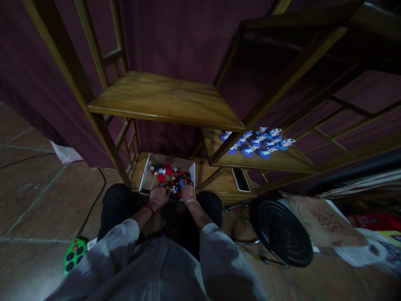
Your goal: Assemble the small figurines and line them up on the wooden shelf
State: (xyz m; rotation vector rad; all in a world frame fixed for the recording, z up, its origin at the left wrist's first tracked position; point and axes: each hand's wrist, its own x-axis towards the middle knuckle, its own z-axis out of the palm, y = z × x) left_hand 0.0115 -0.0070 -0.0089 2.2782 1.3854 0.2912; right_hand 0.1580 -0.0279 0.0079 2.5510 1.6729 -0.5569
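A shallow white-rimmed box (193,171) rests on the lowest wooden shelf, with several small red, black and white figurines (161,171) inside. My left hand (160,195), with a red bead bracelet at the wrist, is over the box's near edge, its fingers curled and pressed together. Just beside its fingertips is a small pale figurine (173,190) with a red part. My right hand (188,192), wearing a silvery bangle, bends its fingers down onto a dark figurine with blue on it at the box's right side. The fingertips of both hands are partly hidden.
Several blue-and-white figurines (250,148) stand on a shelf to the right. A wooden shelf board (163,98) juts out above the box. Below right are a dark narrow tray (240,179) and a round black stool (280,232). A green device (74,255) lies on the tiled floor.
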